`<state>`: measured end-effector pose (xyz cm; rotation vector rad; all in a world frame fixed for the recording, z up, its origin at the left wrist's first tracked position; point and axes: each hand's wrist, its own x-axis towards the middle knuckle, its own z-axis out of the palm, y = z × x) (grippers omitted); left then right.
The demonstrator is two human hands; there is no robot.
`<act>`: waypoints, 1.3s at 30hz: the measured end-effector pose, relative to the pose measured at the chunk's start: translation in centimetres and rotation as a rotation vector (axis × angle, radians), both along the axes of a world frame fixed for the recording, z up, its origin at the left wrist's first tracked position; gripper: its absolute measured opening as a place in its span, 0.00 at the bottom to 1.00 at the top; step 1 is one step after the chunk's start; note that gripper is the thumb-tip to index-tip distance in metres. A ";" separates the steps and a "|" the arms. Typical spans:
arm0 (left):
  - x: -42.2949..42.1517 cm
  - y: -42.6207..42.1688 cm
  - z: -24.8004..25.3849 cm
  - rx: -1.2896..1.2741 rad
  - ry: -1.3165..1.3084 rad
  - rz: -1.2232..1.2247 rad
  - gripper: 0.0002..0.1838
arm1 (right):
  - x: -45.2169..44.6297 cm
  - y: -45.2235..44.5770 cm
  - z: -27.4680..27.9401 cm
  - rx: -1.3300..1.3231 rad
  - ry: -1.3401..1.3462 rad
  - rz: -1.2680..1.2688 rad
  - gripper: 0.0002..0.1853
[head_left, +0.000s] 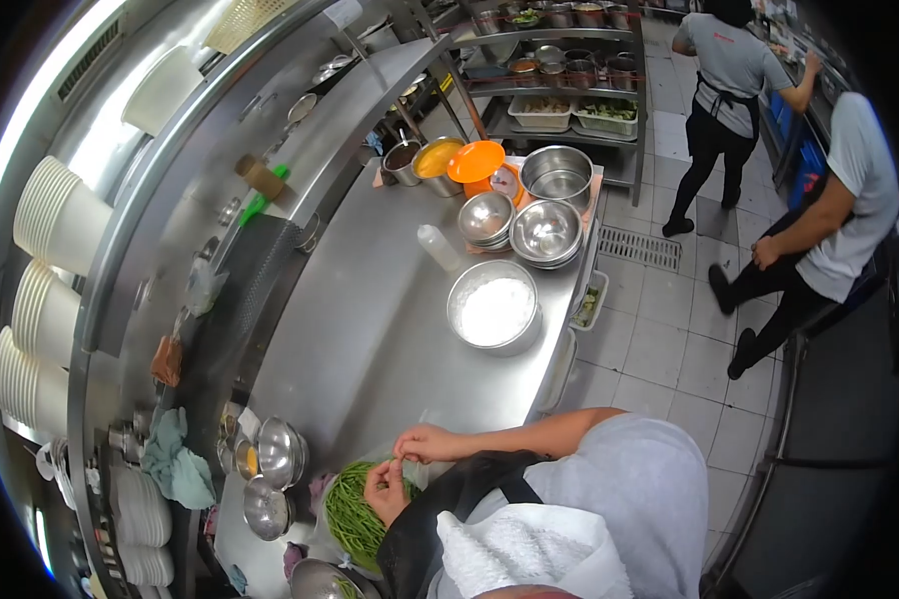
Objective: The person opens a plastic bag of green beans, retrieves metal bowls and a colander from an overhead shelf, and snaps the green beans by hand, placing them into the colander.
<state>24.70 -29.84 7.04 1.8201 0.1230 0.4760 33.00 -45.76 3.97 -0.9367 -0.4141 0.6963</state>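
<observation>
A heap of thin green beans (355,514) lies in what looks like a clear plastic bag at the near end of the steel counter. My left hand (386,491) is over the edge of the heap, its fingers pinched together. Just beyond it, my right hand (426,443) pinches too, and the fingertips of both hands meet. A thin green piece, apparently a bean, shows between them, though the fingers hide most of it. A steel bowl (325,579) with some green pieces in it sits beside the heap.
Along the steel counter (360,270) stand a pot of white contents (493,307), stacked steel bowls (546,233), a squeeze bottle (438,247) and an orange lid (475,161). Small steel bowls (268,506) sit near the beans. Two people (724,80) are across the tiled floor.
</observation>
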 end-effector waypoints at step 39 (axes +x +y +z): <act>-11.2 7.7 0.8 -0.116 0.040 0.283 0.11 | -7.1 8.6 0.3 -0.465 -0.072 0.570 0.12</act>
